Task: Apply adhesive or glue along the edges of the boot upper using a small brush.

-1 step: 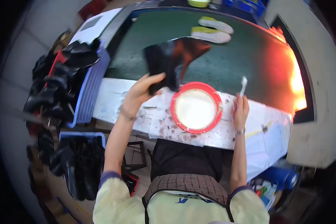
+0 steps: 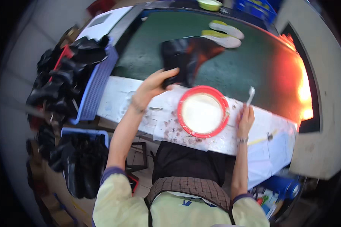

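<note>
My left hand (image 2: 155,85) is closed on the shaft of a black boot (image 2: 178,56), holding it up over the near edge of the green surface. The boot's toe points right and catches an orange sheen; motion blurs its outline. Right of the bowl, my right hand (image 2: 246,121) grips a slim white brush like a toothbrush (image 2: 251,95), its head pointing up and away from me. Between my hands a red bowl (image 2: 182,120) stands on the white, stained work ledge (image 2: 163,123). White liquid (image 2: 202,113) fills much of it.
Yellow-and-white shoes (image 2: 223,38) lie on the green surface (image 2: 140,45), far side. An orange glow (image 2: 301,87) burns at its right end. Black boots crowd a blue basket (image 2: 96,85) at left and a lower basket (image 2: 83,131). Paper sheets (image 2: 263,155) hang over the ledge at right.
The view has shifted slightly, moving most of the bench rightward in the picture. My left hand and the boot have moved a little further right. The right hand still grips the brush.
</note>
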Action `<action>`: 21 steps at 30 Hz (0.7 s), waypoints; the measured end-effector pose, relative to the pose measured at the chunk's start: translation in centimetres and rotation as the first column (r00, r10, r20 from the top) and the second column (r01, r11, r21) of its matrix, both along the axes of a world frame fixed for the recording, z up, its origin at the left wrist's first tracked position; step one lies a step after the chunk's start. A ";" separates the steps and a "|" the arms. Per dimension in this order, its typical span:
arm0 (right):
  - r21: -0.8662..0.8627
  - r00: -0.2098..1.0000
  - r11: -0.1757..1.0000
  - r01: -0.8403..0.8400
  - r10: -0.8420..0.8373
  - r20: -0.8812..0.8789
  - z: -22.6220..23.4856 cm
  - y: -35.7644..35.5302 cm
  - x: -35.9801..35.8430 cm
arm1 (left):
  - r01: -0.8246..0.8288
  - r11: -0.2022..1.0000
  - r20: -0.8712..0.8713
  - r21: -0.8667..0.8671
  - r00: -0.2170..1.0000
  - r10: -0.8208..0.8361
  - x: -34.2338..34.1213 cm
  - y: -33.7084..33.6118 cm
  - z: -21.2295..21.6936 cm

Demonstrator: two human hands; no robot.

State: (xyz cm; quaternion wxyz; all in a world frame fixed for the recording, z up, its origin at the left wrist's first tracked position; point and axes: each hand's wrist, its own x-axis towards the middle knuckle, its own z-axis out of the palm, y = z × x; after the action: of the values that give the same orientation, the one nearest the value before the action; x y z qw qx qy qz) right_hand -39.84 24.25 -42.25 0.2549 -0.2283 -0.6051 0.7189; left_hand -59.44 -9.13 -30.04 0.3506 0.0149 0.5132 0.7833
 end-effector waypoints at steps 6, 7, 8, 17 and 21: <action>0.111 0.999 0.993 0.041 -0.041 -0.002 -1.6 -2.0 0.2 | -0.058 0.998 0.051 -0.014 0.997 0.058 -9.2 7.3 -9.2; 0.103 1.000 0.995 -0.018 0.020 -0.021 -1.4 -2.6 -0.3 | -0.014 0.999 -0.166 -0.046 0.986 0.006 -10.3 5.5 -11.7; 0.127 1.000 0.992 0.023 -0.022 -0.008 -1.6 -2.1 0.0 | -0.065 0.957 -0.221 -0.281 0.975 0.001 -10.1 7.5 -11.1; 0.162 1.000 0.987 0.019 -0.018 -0.009 -1.5 -1.5 -0.1 | -0.892 0.438 -0.994 -0.107 0.090 -0.060 -5.7 -3.9 0.9; 0.157 0.999 0.987 -0.026 0.031 -0.030 -2.0 -1.3 -0.4 | -0.981 0.069 -0.983 0.179 -0.182 -0.033 -4.3 -15.4 6.8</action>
State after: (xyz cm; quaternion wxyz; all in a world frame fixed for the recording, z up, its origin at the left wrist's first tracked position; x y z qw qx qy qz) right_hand -40.26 22.92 -44.26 0.2714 -0.1874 -0.6586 0.6764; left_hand -63.76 -24.54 -23.24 -0.5293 0.0312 0.7918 0.3033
